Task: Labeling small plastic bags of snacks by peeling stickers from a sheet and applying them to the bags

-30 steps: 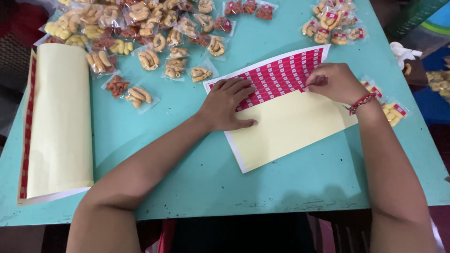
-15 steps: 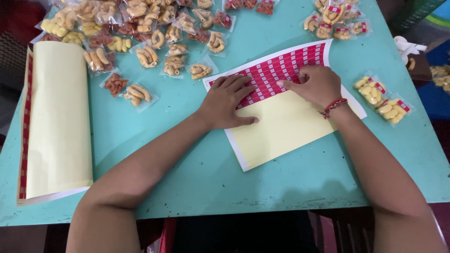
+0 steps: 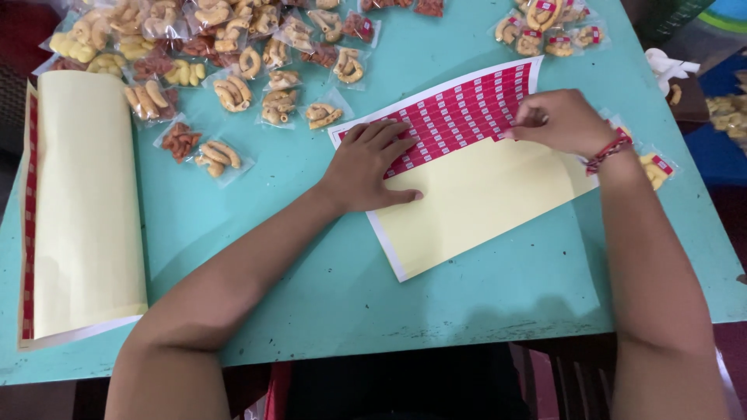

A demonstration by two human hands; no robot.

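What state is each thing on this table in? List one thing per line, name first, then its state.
Sticker sheet: flat, lower part already stripped to yellow backing.
Red stickers: on the sheet's upper rows.
Left hand: pressed flat on the sheet.
Right hand: pinching at the sticker rows' edge.
Used sheet: nearly bare, edge curled.
Snack bags: sealed, scattered.

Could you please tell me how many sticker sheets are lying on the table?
2. One sticker sheet lies under both hands, the left hand pressing it and the right hand at its red stickers. The other sheet lies at the table's left edge, mostly peeled.
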